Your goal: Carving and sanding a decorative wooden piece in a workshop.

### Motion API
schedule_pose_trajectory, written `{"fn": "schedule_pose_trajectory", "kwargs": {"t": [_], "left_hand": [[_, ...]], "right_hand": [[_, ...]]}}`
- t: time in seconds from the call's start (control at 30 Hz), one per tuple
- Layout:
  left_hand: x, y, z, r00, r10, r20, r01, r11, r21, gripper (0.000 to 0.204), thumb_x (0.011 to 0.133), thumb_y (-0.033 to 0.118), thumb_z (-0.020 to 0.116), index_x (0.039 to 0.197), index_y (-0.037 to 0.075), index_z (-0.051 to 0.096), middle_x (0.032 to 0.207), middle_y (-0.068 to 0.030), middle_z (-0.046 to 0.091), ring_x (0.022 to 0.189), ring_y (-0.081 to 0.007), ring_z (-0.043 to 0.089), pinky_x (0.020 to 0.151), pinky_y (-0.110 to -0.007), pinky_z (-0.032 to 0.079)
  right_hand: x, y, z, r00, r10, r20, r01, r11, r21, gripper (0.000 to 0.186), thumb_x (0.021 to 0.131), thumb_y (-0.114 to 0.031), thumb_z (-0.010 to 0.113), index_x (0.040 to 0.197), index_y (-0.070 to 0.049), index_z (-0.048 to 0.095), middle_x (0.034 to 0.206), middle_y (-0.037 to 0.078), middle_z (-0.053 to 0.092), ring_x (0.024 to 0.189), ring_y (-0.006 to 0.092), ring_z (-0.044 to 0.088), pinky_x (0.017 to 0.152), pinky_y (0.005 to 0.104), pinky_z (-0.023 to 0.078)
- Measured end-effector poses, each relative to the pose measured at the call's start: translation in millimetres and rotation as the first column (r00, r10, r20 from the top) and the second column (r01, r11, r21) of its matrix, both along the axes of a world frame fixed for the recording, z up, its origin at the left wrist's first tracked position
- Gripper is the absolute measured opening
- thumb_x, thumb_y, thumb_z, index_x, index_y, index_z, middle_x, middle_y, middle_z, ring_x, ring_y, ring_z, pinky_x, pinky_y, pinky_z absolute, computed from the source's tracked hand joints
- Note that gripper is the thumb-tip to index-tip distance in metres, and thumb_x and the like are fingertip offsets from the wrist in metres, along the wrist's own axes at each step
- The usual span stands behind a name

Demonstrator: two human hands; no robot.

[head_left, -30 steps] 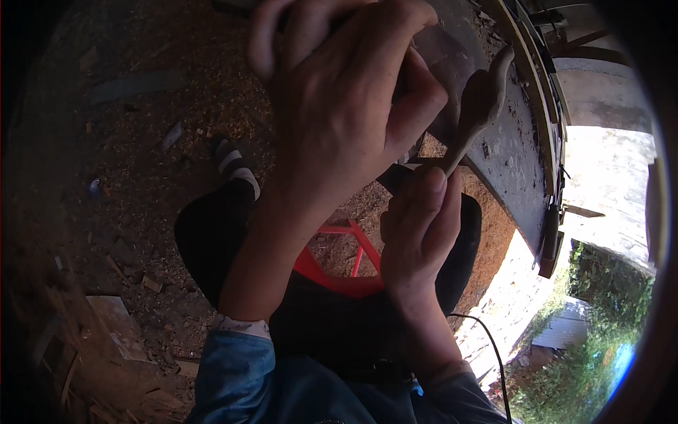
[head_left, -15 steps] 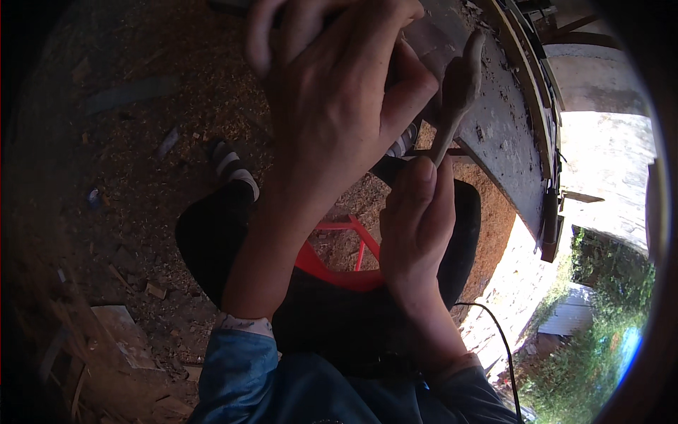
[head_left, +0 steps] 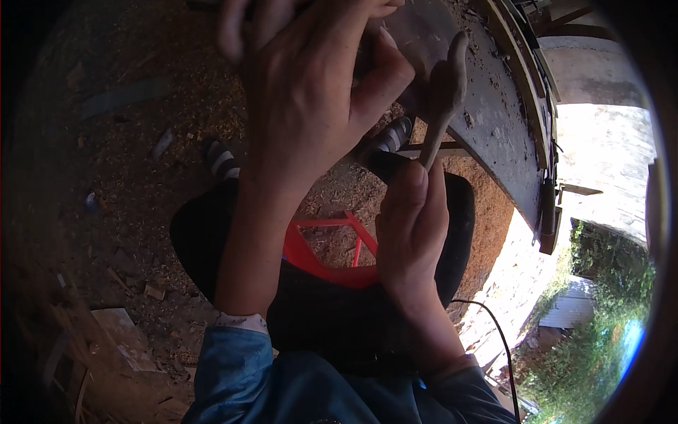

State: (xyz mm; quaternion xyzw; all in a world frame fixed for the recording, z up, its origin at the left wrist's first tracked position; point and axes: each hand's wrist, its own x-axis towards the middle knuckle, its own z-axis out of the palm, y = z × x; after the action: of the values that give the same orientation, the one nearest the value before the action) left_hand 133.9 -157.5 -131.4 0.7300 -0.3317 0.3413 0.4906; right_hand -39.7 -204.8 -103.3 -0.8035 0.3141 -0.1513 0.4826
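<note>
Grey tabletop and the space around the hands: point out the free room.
Barest: the near corner of the grey tabletop, lightly specked, seen between the spoon-shaped piece and the wooden strips. Something could probably pass between the left forearm and right hand, above the red seat. Crowded: debris along the strips; scraps on the left floor.

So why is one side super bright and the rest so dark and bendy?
Head view: daylight washes out the outdoor area at right, while the floor and wooden piece sit in shade; head view: fisheye lens curves the rim; head view: bluish glare by the plants.
</note>
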Motion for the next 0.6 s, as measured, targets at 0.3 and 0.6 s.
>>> {"fn": "schedule_pose_trajectory", "kwargs": {"t": [0.3,0.6], "left_hand": [[-3,12,9,0.999,0.031,-0.015,-0.028,0.986,0.166,0.024,0.093,0.022,0.063,0.114,0.012,0.069,0.094,0.0001,0.074,0.112,-0.0205,0.058,0.110,-0.046,0.026],[-8,3,21,0.998,0.064,-0.024,-0.061,0.989,0.134,0.022,0.091,0.021,0.063,0.110,0.012,0.070,0.095,0.0019,0.073,0.112,-0.0197,0.056,0.108,-0.046,0.028]], "right_hand": [[-21,1,7,0.999,-0.022,-0.025,0.023,0.999,0.027,0.034,0.113,-0.038,0.037,0.107,-0.007,0.050,0.070,-0.007,0.042,0.056,0.0004,0.034,0.049,0.0189,0.026],[-21,-1,20,0.998,-0.028,-0.058,0.033,0.996,0.084,0.034,0.113,-0.035,0.037,0.112,-0.005,0.052,0.072,-0.005,0.043,0.058,0.0010,0.037,0.051,0.0193,0.028]]}}
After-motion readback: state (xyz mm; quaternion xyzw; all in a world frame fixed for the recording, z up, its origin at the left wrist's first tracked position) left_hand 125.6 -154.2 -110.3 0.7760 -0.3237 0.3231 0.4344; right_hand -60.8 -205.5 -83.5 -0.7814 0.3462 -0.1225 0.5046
